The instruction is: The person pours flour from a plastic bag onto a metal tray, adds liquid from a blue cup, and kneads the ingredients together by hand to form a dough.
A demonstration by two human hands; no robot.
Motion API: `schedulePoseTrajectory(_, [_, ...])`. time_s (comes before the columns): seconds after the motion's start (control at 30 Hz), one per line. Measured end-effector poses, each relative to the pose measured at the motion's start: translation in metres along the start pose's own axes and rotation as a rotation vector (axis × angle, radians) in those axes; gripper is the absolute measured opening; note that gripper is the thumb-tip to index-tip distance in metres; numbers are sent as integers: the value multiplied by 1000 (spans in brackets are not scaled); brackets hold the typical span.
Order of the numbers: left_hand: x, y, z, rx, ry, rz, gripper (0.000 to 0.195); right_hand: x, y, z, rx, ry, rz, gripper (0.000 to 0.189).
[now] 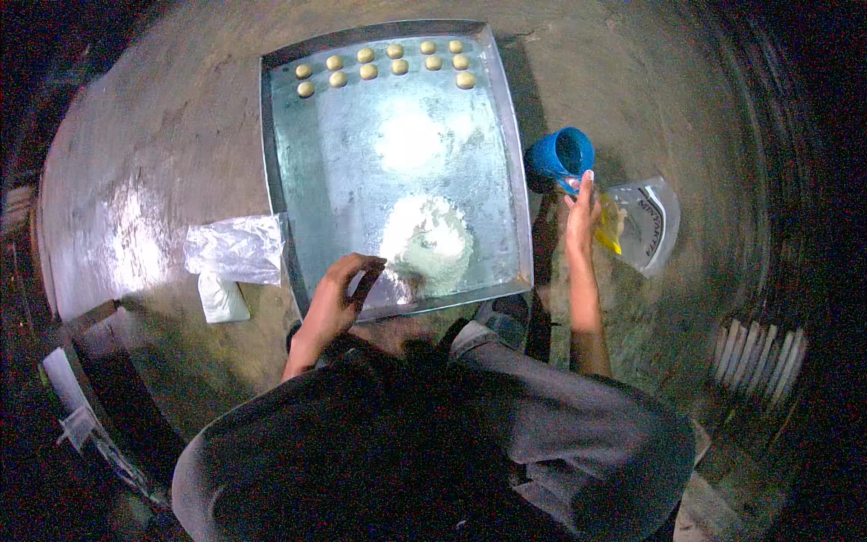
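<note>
A shallow metal tray (325,176) lies on the floor before me. White flour (430,244) is heaped near its front edge, with a dip in the top of the heap. My left hand (335,291) hovers over the front left part of the tray, fingertips at the edge of the flour; its thumb and fingers are curved and apart, with nothing visible between them. Beyond the tray's right side, my right hand (582,206) grips the handle of a blue plastic mug (544,157). The mug tilts, its mouth facing me. Several small dough balls (368,71) stand in rows along the far end.
A clear plastic bag with yellow contents (609,227) lies right of my right hand. Left of the tray are a crumpled clear plastic bag (234,247) and a small white packet (222,298). A slatted object (758,362) sits at the lower right.
</note>
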State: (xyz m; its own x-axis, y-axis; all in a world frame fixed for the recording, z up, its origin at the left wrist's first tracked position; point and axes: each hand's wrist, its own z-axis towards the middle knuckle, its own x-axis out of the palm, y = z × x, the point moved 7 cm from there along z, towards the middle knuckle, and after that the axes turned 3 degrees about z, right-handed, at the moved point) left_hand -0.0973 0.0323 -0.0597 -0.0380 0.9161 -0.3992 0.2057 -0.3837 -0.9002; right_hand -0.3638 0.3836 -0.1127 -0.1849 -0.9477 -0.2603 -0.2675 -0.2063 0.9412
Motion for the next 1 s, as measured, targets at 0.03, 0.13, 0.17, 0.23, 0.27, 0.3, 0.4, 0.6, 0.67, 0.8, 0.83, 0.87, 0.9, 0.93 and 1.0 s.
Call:
schedulePoseTrajectory(0.03, [1,-5,0,32,7,12,27,-1,0,3,10,-2,15,65])
schedulePoseTrajectory(0.13, [0,-4,-3,40,24,38,45,-1,-1,17,9,26,44,53])
schedulePoseTrajectory(0.17, [-1,-1,-4,68,28,75,49,-4,-4,21,22,-4,-22,52])
schedulePoseTrajectory(0.23, [2,20,-12,65,-7,146,54,6,6,13,45,-56,-156,50])
schedulePoseTrajectory(0.27, [5,28,-17,64,-22,182,57,12,22,-3,3,-74,-187,50])
schedulePoseTrajectory(0.3, [7,31,-16,55,-10,161,57,9,24,-5,-29,-74,-168,51])
schedulePoseTrajectory(0.4, [12,34,-11,29,30,105,56,-9,21,-5,-175,-151,-179,46])
schedulePoseTrajectory(0.6, [16,38,-16,-19,21,144,51,-37,58,-50,-253,-26,-90,40])
schedulePoseTrajectory(0.67, [14,21,-11,-12,45,166,52,-55,57,-61,-255,-86,-147,38])
schedulePoseTrajectory(0.8, [24,38,-13,4,44,325,56,-57,58,-94,-316,-95,-150,35])
schedulePoseTrajectory(0.83, [24,37,-11,2,60,338,57,-59,57,-100,-346,-94,-149,35])
schedulePoseTrajectory(0.87, [25,37,-11,-1,75,351,57,-63,46,-103,-376,-71,-173,38])
schedulePoseTrajectory(0.9, [26,41,-13,11,67,349,57,-56,50,-109,-368,56,-225,40])
schedulePoseTrajectory(0.93, [26,44,-18,15,64,357,57,-45,58,-117,-348,187,-268,41])
schedulePoseTrajectory(1.0, [27,47,-22,6,67,364,57,-28,62,-125,-266,385,-366,39])
